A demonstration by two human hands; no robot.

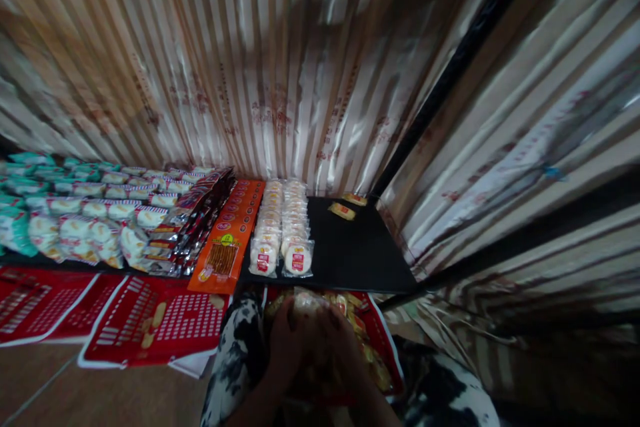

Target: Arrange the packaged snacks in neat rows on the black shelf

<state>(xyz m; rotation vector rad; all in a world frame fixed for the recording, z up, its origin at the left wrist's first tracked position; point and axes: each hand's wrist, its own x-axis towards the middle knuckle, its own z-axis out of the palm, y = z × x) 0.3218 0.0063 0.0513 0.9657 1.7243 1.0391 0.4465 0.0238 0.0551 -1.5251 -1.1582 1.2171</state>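
Note:
Low in the head view, my left hand (285, 333) and my right hand (343, 333) curl toward each other above a red basket (393, 340) between my knees. Clear-wrapped pale crackers (306, 301) show between their fingertips, gripped from both sides; how many is hidden in the dim light. Yellow wrapped snack packets (373, 353) fill the basket around my hands. Just beyond, two rows of round wrapped crackers (297, 257) stand on a black shelf (350, 253). Farther back on the shelf lie two small yellow packets (343, 211).
Left of the crackers are an orange pretzel-stick pack (223, 247), dark foil packs (193, 227), and rows of white packets (107, 233) and green packets (17, 223). Red baskets (160, 320) stand below the shelf. A dark pole (450, 87) slants before the striped sheeting (280, 67).

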